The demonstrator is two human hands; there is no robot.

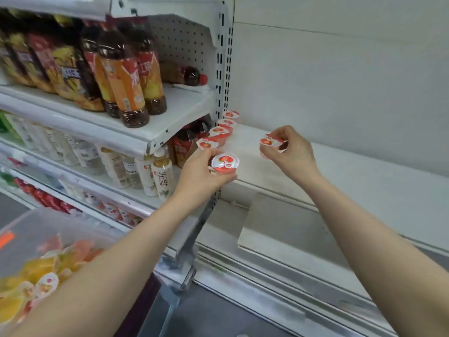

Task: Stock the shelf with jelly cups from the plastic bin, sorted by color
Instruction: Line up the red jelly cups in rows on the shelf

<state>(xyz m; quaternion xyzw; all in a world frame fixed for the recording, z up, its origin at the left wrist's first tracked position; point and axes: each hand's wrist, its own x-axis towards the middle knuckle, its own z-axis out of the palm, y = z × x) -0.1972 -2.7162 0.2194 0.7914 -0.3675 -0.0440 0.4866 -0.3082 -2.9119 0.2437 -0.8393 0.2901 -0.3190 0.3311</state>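
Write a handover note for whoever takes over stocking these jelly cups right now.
Left hand: grip round a red jelly cup at the front edge of the shelf, next in the row.
Right hand: pinches a second red cup above the shelf.
Done: four red cups lined up at the shelf's left end.
Left: set down both held cups, then shelve the yellow, orange and pink cups from the plastic bin, each colour apart.

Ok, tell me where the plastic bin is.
In the head view's bottom left corner, the plastic bin lies below the drink shelves, partly behind the left forearm.
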